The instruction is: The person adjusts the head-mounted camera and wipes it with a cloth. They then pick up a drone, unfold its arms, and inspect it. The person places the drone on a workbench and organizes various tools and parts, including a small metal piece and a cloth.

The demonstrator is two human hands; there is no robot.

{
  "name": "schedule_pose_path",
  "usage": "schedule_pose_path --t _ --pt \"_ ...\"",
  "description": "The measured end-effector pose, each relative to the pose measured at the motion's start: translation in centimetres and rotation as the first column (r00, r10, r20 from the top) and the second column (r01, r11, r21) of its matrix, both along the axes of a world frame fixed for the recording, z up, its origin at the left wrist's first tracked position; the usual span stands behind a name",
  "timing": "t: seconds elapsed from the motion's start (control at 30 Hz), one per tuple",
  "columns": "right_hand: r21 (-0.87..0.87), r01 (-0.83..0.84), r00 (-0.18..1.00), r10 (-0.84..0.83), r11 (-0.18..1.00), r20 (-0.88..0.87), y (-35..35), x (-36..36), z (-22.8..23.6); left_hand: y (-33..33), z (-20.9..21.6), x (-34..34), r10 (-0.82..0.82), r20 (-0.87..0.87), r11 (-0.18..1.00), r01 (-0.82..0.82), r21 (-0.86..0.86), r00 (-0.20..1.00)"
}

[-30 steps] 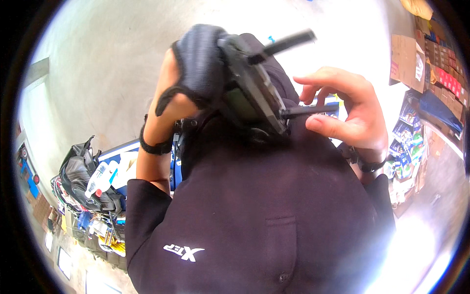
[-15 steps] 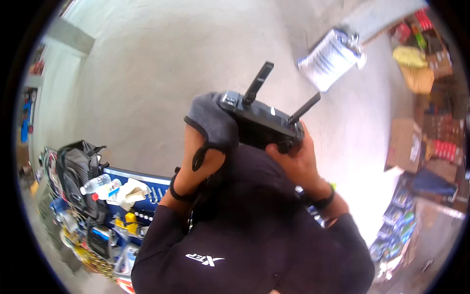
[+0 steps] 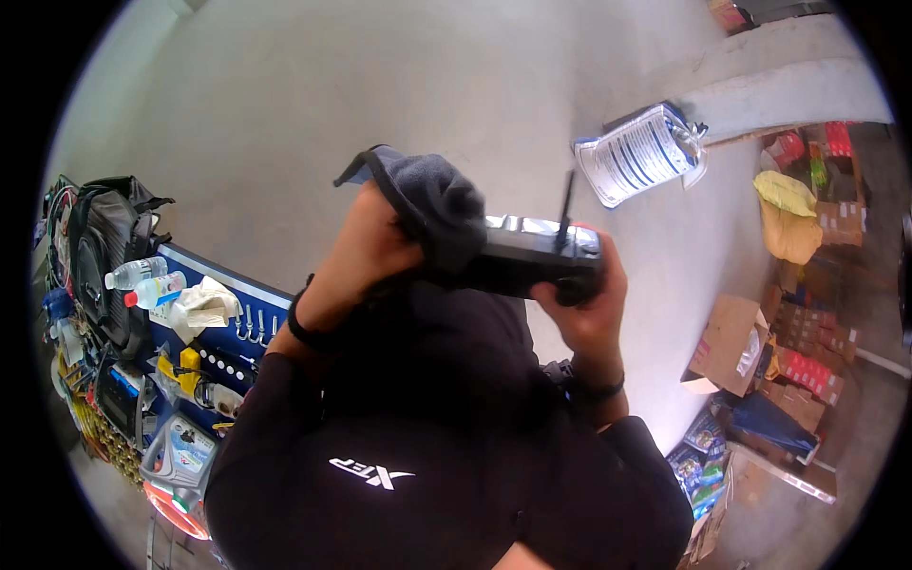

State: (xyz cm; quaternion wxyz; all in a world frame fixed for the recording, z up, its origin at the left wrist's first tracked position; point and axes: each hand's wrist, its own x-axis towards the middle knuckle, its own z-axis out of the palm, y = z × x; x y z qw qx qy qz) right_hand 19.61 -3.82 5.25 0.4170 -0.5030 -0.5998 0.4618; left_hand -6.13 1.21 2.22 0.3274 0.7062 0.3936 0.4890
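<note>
A dark remote controller [image 3: 508,271] is held up in front of my body, its top edge shiny and one thin black antenna [image 3: 567,204] sticking up near its right end. My right hand [image 3: 597,309] grips that right end, with the thumb on the near side by a round dark knob. A grey cloth [image 3: 437,195] with a black edge is bunched over the controller's left end and hides it. Closed around this cloth is my left hand [image 3: 375,237]; its fingertips are hidden. Any second antenna is out of sight.
To the left, a blue bench [image 3: 275,302] carries plastic bottles [image 3: 138,274], a white rag [image 3: 209,304], hooks and tools. A black backpack [image 3: 109,247] and a grey jug [image 3: 180,456] are beside it. A white printed sack [image 3: 638,157] lies on the floor ahead; cardboard boxes [image 3: 730,342] are at right.
The cloth has moved up over the controller's left end, where the left antenna stood visible before. The controller has turned and its right antenna now points more upright. The whole view has shifted.
</note>
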Motion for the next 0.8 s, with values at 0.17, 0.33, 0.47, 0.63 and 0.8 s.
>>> schedule_pose_path --t 0.17,0.33,0.47,0.63,0.8 --pt "-0.160 -0.041 0.998 0.032 0.986 -0.060 -1.2 -0.3 0.5 0.3 -1.3 1.5 -0.068 0.244 0.975 0.116 -0.189 0.967" --pt "0.387 -0.186 0.953 0.069 0.903 0.296 -1.3 2.2 6.4 -0.7 -7.7 -2.2 0.117 0.650 0.951 0.103 -0.290 0.751" --pt "0.757 -0.370 0.923 0.304 0.538 0.235 0.6 -1.3 11.7 3.9 -9.8 -1.8 0.211 0.653 0.938 0.038 -0.346 0.727" --pt "0.848 -0.322 0.941 0.239 0.421 0.239 0.0 -0.1 13.0 6.8 -6.5 3.6 0.186 0.552 0.951 -0.007 -0.309 0.813" --pt "0.865 -0.239 0.965 0.206 0.441 0.161 -0.2 -0.7 10.9 5.7 -7.3 2.0 0.244 0.560 0.949 -0.075 -0.307 0.792"
